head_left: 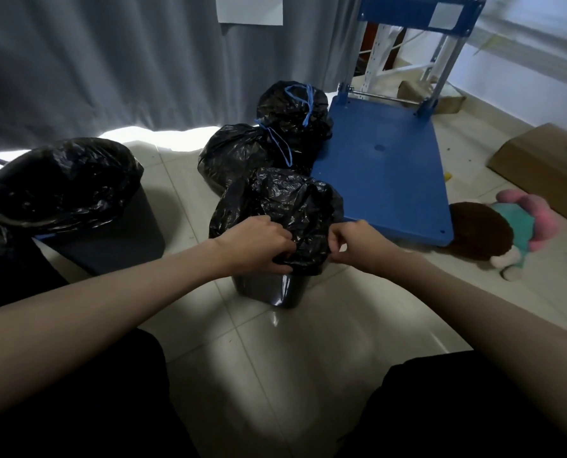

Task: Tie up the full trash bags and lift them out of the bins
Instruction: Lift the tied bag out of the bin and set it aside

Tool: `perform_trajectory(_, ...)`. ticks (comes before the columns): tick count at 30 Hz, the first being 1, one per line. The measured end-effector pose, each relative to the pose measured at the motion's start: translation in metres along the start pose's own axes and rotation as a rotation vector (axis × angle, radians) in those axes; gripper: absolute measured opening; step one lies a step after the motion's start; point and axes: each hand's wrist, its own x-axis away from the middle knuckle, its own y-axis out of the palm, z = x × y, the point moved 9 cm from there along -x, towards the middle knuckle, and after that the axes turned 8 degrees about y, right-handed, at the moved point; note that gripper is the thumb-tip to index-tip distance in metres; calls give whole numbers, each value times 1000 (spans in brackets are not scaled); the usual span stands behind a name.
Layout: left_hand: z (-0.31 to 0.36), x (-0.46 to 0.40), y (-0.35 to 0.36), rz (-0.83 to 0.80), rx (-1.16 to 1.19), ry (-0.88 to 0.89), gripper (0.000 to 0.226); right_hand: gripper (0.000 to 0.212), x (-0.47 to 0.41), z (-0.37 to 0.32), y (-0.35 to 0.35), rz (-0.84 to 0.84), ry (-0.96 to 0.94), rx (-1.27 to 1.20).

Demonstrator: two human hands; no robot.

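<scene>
Your left hand [259,244] grips the black trash bag [285,206] at the rim of the small bin [269,290] before you, and your right hand [351,241] pinches its edge. Behind it, two tied bags [242,153] lie beside a blue cart [384,173]. A larger lined bin [110,239] stands left.

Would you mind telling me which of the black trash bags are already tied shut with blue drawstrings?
The two bags on the floor by the curtain, the far bag and the one before it. The bag in the small bin and the bag in the large bin show no knot.
</scene>
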Motion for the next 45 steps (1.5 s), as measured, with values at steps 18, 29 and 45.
perform_trajectory(18, 20, -15, -1, 108, -107, 68, 26, 24, 12, 41, 47, -248, 653, -967)
perform_trajectory(29, 27, -17, 7, 6, -202, 102, 30, 11, 16, 43, 62, -390, 567, -825)
perform_trajectory(45, -46, -8, 15, -273, 246, -350, 27, 37, -19, -66, 8, 117, -257, 328)
